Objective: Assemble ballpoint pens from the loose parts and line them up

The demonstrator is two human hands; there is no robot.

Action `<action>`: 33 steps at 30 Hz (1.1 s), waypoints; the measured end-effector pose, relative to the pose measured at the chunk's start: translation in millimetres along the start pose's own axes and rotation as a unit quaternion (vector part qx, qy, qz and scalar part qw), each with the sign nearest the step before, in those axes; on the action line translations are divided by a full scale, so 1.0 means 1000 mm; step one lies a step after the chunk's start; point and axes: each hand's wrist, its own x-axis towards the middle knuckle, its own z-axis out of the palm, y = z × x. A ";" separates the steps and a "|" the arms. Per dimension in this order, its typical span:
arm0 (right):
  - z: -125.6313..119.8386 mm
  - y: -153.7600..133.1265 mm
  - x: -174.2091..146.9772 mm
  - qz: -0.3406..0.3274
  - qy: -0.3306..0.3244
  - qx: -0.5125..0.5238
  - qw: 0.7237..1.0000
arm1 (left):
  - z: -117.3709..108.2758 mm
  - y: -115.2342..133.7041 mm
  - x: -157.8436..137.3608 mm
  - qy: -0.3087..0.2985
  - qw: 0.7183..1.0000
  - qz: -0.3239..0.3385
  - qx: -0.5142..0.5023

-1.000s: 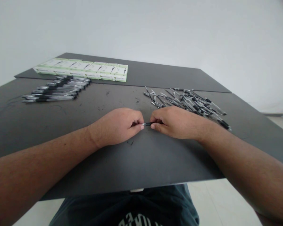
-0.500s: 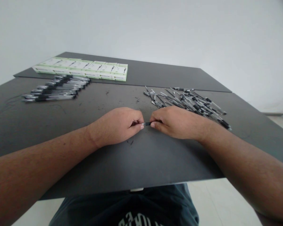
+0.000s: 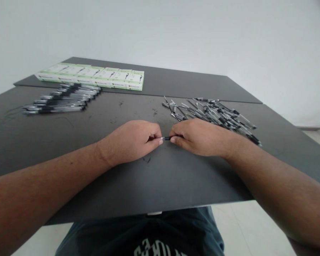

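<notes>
Between my two hands a pen (image 3: pixel 165 138) lies level, a short silver and black stretch of it showing. My left hand (image 3: pixel 137 140) pinches its left part between thumb and curled fingers. From the other side my right hand (image 3: pixel 196 137) grips the black part in the same way. Both ends of the pen are hidden inside the hands. Just behind my right hand spreads a loose heap of pens and pen parts (image 3: pixel 224 115), with clear barrels, black grips and thin refills.
On the left, several pens (image 3: pixel 64 99) lie side by side in a slanted row. Behind them stands a line of white and green boxes (image 3: pixel 93 76). Dark marks dot the grey table (image 3: pixel 149 185), whose near edge is close to my lap.
Both hands stay nearly still, pinching the same pen. The whole view has shifted very slightly; the pens and boxes on the table lie as before.
</notes>
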 end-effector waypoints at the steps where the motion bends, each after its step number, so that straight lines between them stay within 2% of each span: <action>1: 0.000 0.000 0.000 0.001 -0.001 0.000 1.000 | 0.000 0.000 0.000 -0.001 1.000 0.001 0.000; 10: 0.002 0.000 0.000 -0.002 0.002 0.006 1.000 | -0.002 0.001 -0.001 -0.003 1.000 -0.002 -0.007; 14: -0.001 0.006 -0.001 0.007 0.014 0.001 1.000 | -0.004 -0.004 -0.001 0.022 0.999 -0.020 -0.040; 17: -0.006 0.017 -0.002 0.055 0.059 -0.010 0.997 | -0.004 -0.010 0.000 0.046 0.996 -0.046 -0.056; 19: -0.009 0.024 -0.002 0.108 0.121 -0.010 0.987 | -0.004 -0.013 0.001 0.063 0.995 -0.056 -0.049; 23: -0.013 0.033 -0.002 0.167 0.184 0.002 0.969 | -0.001 -0.015 0.003 0.066 0.997 -0.040 -0.022; 33: -0.008 0.034 0.001 0.157 0.207 -0.003 0.966 | 0.002 -0.021 0.006 0.052 0.999 -0.009 0.005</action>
